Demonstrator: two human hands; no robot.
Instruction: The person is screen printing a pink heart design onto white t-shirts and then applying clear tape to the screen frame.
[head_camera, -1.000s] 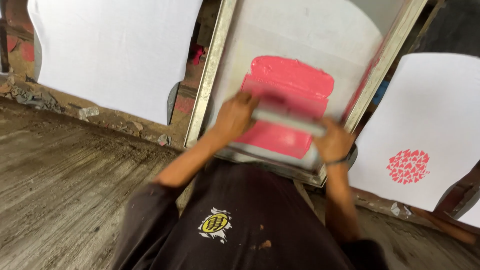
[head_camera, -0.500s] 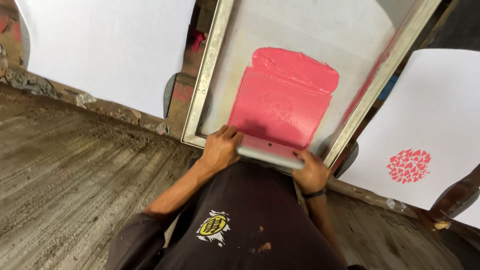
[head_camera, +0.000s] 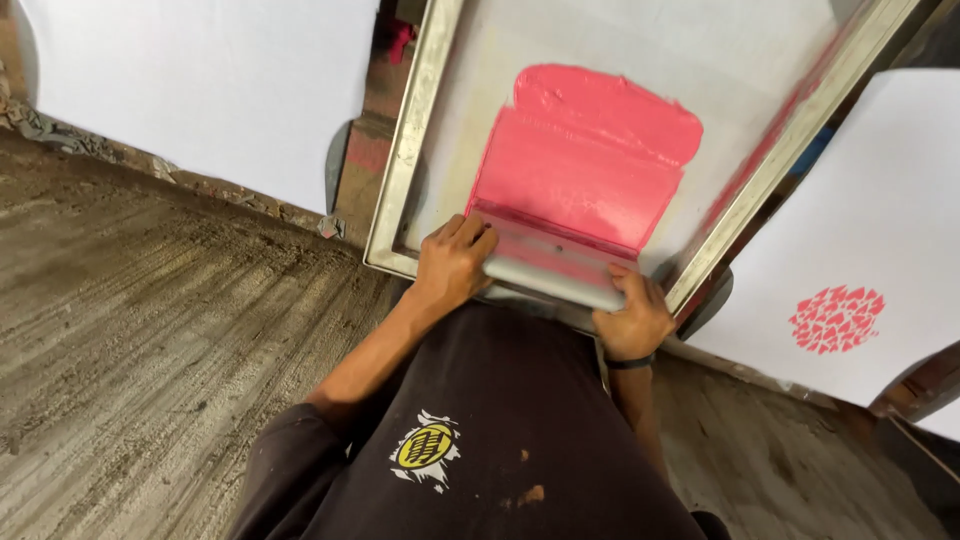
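Squeegee (head_camera: 548, 265) sits at the near edge of the pink ink (head_camera: 590, 165) inside the metal frame (head_camera: 410, 140), and we clench it with left hand (head_camera: 452, 265) and right hand (head_camera: 632, 318).

— How are the arms lying?
— Both are reaching forward, elbows bent, forearms bare.
— And each grip?
— The left hand (head_camera: 452, 266) and right hand (head_camera: 630, 320) are curling closed, knuckles up, well apart.

Rough grey concrete floor (head_camera: 150, 330), paint-stained worktop edge (head_camera: 250, 195), white sheet (head_camera: 200, 90) at left, dim even light
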